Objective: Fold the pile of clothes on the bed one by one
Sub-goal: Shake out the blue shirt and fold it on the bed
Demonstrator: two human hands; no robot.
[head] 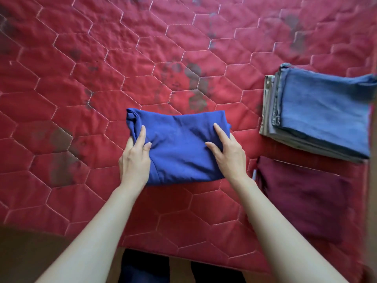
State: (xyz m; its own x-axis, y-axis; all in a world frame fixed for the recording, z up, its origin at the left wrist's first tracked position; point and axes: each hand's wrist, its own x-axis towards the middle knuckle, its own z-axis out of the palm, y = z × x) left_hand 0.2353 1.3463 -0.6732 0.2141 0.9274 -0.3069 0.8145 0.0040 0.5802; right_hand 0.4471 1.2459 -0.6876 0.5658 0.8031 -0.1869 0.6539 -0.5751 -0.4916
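A royal-blue garment (179,148), folded into a compact rectangle, lies on the red quilted bed cover (102,82) near its front edge. My left hand (133,160) holds the garment's left edge, index finger and thumb on top and the other fingers curled round the side. My right hand (228,154) holds its right edge, with the index finger and thumb spread on the cloth and the rest of the fingers hidden at the side.
A stack of folded clothes (318,113), blue denim on top with grey pieces beneath, sits at the right. A folded maroon garment (302,197) lies in front of it. The cover has dark stains. The bed's front edge runs just below my forearms.
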